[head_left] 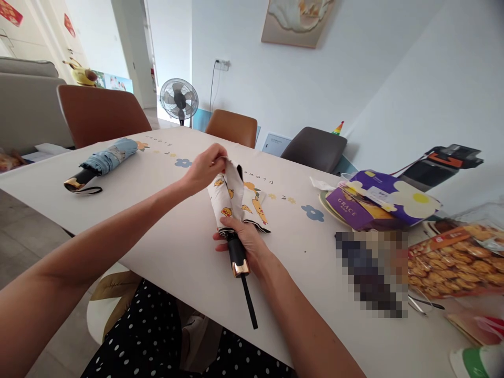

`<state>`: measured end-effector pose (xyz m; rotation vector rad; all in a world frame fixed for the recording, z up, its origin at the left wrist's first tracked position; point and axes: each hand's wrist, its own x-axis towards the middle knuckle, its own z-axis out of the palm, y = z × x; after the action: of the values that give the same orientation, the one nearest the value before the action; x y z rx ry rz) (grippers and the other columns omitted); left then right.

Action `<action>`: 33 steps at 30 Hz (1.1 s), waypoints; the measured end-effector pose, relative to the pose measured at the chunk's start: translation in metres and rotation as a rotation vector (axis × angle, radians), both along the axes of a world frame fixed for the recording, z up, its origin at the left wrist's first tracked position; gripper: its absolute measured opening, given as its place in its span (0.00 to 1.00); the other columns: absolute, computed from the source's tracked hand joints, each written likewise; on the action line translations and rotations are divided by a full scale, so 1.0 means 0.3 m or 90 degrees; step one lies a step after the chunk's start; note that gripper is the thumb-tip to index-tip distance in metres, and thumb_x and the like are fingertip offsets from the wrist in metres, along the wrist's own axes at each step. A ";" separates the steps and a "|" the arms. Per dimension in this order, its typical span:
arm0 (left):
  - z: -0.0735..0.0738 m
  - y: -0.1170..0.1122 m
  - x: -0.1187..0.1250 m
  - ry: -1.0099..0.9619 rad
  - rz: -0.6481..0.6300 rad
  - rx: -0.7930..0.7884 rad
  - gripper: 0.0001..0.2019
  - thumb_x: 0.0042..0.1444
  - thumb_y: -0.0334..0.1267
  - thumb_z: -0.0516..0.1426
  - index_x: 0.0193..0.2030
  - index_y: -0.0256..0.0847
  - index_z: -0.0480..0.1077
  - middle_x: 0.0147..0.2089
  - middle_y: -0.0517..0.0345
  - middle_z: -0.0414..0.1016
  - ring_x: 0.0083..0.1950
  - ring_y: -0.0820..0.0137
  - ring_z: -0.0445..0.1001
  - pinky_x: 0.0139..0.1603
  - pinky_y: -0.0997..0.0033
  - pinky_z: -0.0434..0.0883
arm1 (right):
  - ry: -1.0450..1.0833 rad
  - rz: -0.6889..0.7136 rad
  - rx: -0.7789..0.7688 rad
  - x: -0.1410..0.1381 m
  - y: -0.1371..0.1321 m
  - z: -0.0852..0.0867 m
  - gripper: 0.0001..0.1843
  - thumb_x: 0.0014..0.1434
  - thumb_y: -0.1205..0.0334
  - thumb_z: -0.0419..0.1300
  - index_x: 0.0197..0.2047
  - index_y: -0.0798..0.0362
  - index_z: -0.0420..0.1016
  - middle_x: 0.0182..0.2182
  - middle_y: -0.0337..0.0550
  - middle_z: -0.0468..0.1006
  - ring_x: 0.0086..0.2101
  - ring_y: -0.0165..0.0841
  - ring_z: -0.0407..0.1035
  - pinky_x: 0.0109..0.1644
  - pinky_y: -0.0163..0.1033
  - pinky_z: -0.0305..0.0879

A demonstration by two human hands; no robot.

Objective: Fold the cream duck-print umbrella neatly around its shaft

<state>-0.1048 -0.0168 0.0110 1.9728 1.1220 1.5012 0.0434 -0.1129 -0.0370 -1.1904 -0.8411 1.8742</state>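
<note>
A white folding umbrella (pixel 221 200) with yellow cartoon prints lies over the table in front of me, its black and gold handle (pixel 237 256) toward me and a black wrist strap hanging from it. My right hand (pixel 246 237) is closed around its lower canopy, just above the handle. At the upper end, my left hand (pixel 210 165) pinches a fold of the white fabric and holds it up. One printed flap (pixel 254 207) spreads loose to the right. Off to the left rests a blue folded umbrella (pixel 112 156), with a black and gold handle and a strap.
Along the right side are a purple box (pixel 350 205), a black bottle (pixel 433 165), a bag of cookies (pixel 457 260) and a blurred-out patch. Chairs (pixel 100 113) line the far edge of the flower-printed tablecloth (pixel 157 220). A fan (pixel 179 98) stands behind.
</note>
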 end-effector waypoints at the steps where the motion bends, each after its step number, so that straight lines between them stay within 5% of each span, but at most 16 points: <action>1: -0.006 -0.013 -0.029 0.014 0.015 -0.012 0.08 0.50 0.27 0.47 0.34 0.39 0.65 0.29 0.61 0.69 0.31 0.75 0.69 0.34 0.73 0.67 | -0.002 -0.005 0.001 0.000 0.000 0.001 0.11 0.49 0.63 0.64 0.34 0.61 0.70 0.25 0.42 0.71 0.26 0.32 0.72 0.18 0.34 0.70; 5: -0.054 -0.055 -0.113 0.075 0.061 -0.064 0.07 0.46 0.28 0.49 0.26 0.39 0.68 0.26 0.62 0.68 0.29 0.75 0.65 0.30 0.75 0.62 | -0.005 -0.027 -0.004 0.000 0.001 0.009 0.10 0.47 0.65 0.65 0.31 0.59 0.69 0.23 0.39 0.68 0.20 0.25 0.64 0.12 0.27 0.60; 11: -0.134 -0.056 -0.146 -0.138 0.016 -0.186 0.05 0.44 0.30 0.52 0.21 0.38 0.66 0.20 0.65 0.58 0.24 0.77 0.55 0.25 0.75 0.53 | 0.002 -0.045 0.001 0.012 0.013 0.015 0.09 0.46 0.66 0.64 0.29 0.58 0.66 0.20 0.35 0.62 0.17 0.22 0.57 0.11 0.27 0.56; 15: -0.159 -0.052 -0.148 -0.163 0.002 -0.227 0.05 0.44 0.32 0.53 0.20 0.39 0.65 0.18 0.66 0.52 0.22 0.78 0.49 0.23 0.74 0.48 | 0.026 -0.036 0.001 0.030 0.029 -0.003 0.13 0.46 0.61 0.66 0.31 0.57 0.66 0.22 0.35 0.63 0.18 0.22 0.57 0.11 0.26 0.55; 24: -0.165 -0.065 -0.156 -0.197 -0.132 -0.257 0.05 0.38 0.30 0.52 0.16 0.39 0.64 0.24 0.61 0.65 0.28 0.74 0.62 0.30 0.72 0.60 | 0.107 0.015 0.010 0.052 0.042 -0.015 0.26 0.52 0.36 0.53 0.36 0.52 0.67 0.24 0.38 0.66 0.17 0.23 0.56 0.12 0.27 0.53; 33: -0.165 -0.069 -0.171 -0.177 -0.199 -0.280 0.06 0.35 0.28 0.50 0.13 0.38 0.59 0.27 0.60 0.65 0.29 0.75 0.62 0.28 0.73 0.59 | 0.031 -0.023 -0.002 0.049 0.039 -0.021 0.17 0.48 0.53 0.65 0.31 0.56 0.65 0.25 0.38 0.66 0.18 0.22 0.56 0.12 0.26 0.54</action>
<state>-0.1561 -0.0374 -0.0385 1.5042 0.8838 1.1958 0.0583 -0.1013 -0.0434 -1.1498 -0.7853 1.8681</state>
